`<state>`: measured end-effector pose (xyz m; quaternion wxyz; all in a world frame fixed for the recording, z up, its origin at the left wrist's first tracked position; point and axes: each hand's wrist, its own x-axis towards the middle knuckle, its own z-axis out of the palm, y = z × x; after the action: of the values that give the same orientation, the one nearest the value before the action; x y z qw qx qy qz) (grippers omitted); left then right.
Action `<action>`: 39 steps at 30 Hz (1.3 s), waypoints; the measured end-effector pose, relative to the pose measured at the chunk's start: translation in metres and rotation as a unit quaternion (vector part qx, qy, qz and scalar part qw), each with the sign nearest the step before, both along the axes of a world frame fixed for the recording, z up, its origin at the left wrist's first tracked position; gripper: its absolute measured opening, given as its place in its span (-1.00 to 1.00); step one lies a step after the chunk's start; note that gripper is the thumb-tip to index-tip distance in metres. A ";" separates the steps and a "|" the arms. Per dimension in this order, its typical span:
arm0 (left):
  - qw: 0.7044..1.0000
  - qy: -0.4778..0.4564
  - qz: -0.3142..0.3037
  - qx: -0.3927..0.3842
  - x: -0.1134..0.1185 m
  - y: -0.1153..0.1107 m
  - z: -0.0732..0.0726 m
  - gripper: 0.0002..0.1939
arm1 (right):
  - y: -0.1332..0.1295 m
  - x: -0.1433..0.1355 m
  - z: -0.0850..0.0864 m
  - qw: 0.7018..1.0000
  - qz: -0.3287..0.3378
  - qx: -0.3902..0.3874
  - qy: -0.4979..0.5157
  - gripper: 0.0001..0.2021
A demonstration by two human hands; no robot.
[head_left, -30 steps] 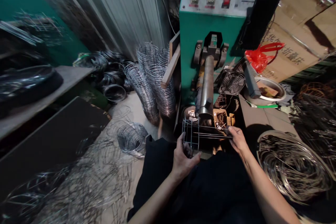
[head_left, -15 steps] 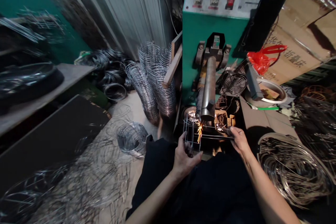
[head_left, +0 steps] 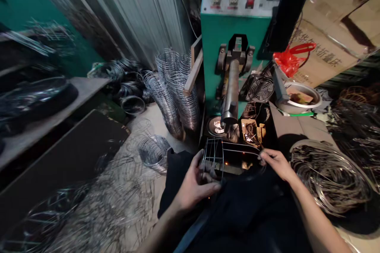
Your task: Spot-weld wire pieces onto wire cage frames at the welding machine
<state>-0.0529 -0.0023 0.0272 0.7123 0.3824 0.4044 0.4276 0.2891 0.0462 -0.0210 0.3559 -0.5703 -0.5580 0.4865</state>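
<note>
My left hand (head_left: 194, 184) is closed around the left side of a small wire frame (head_left: 213, 154), its thumb toward me and fingers at the outer edge. The fingers of my right hand (head_left: 274, 162) pinch a bent wire (head_left: 242, 150) that runs across from the frame. Both hands are above my dark-clothed lap, apart from the machine. Just beyond the frame is the thick metal arm (head_left: 232, 91) of a green spot welder (head_left: 215, 33). A few orange sparks glow near the wire.
Stacked wire rings (head_left: 169, 99) stand left of the machine, with a single bundle of rings (head_left: 152, 152) nearer. Loose wire pieces (head_left: 118, 201) cover the floor at left. A round tray of wire rods (head_left: 332, 178) lies at right, below a white basin (head_left: 314, 101) and cardboard boxes (head_left: 326, 47).
The bright spray of sparks at the welder's tip has died to a few specks. The frame has come away from the tip toward me. The green panel light has gone out.
</note>
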 end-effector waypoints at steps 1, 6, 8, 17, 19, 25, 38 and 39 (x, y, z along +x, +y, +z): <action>0.999 -0.035 -0.032 0.009 -0.013 -0.001 0.009 0.21 | -0.010 -0.001 0.007 0.998 0.028 -0.044 -0.023 -0.57; 0.990 -0.138 0.005 -0.005 -0.040 0.004 -0.012 0.00 | -0.041 -0.017 0.006 0.975 0.073 -0.207 -0.020 -0.46; 0.989 -0.115 0.007 -0.088 -0.034 -0.010 -0.047 -0.07 | -0.047 -0.018 -0.010 0.962 0.080 -0.260 -0.013 -0.42; 0.989 -0.024 0.014 -0.146 0.001 -0.060 -0.088 -0.12 | -0.029 -0.007 -0.009 0.984 0.149 -0.042 -0.091 -0.61; 0.992 -0.019 0.031 -0.117 0.011 -0.038 -0.075 -0.08 | -0.019 -0.011 0.004 0.987 0.146 -0.043 -0.048 -0.58; 0.994 -0.023 0.091 -0.047 0.034 0.017 -0.054 -0.03 | 0.010 -0.028 0.019 0.999 0.036 0.030 -0.016 -0.54; 0.990 -0.004 0.140 -0.022 0.043 0.050 -0.046 -0.02 | 0.061 -0.036 0.014 0.997 -0.009 0.071 -0.018 -0.52; 0.990 -0.005 0.136 -0.020 0.044 0.051 -0.046 -0.02 | 0.062 -0.036 0.014 0.997 -0.011 0.071 -0.015 -0.51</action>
<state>-0.0091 0.0491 -0.0185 0.6572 0.3070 0.4574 0.5144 0.2534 0.1086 -0.0070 0.3926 -0.5570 -0.5901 0.4328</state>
